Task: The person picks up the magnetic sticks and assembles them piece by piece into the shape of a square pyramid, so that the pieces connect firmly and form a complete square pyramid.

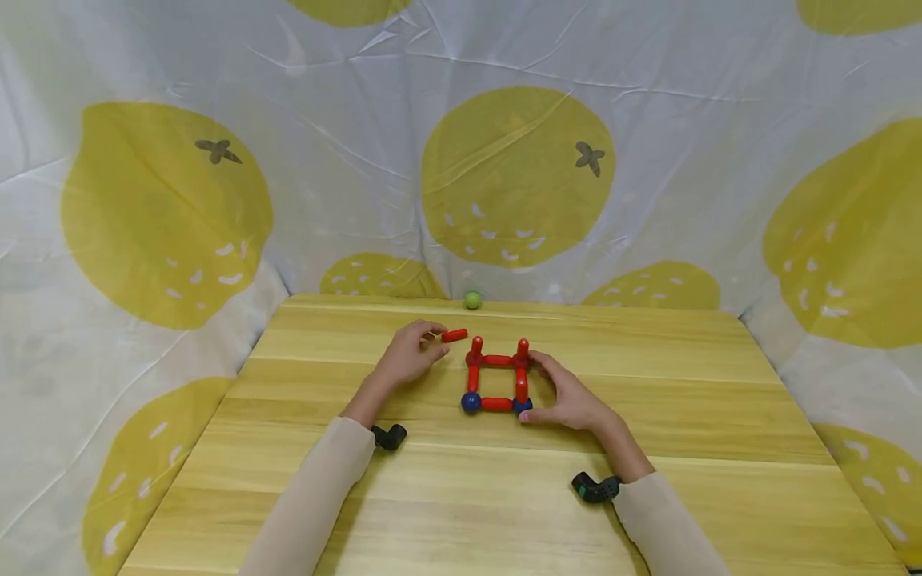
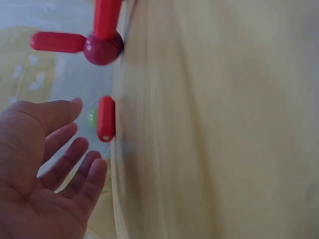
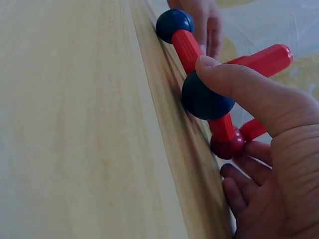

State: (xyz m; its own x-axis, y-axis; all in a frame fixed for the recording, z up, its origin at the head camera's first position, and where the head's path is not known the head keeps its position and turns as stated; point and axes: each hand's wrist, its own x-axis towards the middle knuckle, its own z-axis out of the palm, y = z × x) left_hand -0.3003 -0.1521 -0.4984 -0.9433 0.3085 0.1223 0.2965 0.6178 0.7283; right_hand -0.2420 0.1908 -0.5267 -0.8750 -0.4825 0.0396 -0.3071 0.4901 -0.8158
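Observation:
A square frame of red magnetic rods and balls [image 1: 497,404] lies on the table, its two near balls blue and its two far balls red. Rods stand upright on both red balls and on the near right blue ball [image 3: 207,97]; the near left blue ball [image 1: 471,402] bears none. My right hand [image 1: 569,398] holds the frame's right side, thumb on the blue ball and fingers by the far red ball [image 3: 228,143]. A loose red rod [image 1: 454,335] lies left of the frame. Beside it, my left hand [image 2: 55,159] has loosely bent fingers with nothing between thumb and fingers.
A light green ball [image 1: 472,300] sits at the table's back edge, behind the loose rod. Lemon-patterned cloth [image 1: 360,160] hangs behind and around the wooden table [image 1: 461,512]. A black wrist camera [image 1: 596,488] is worn on each arm.

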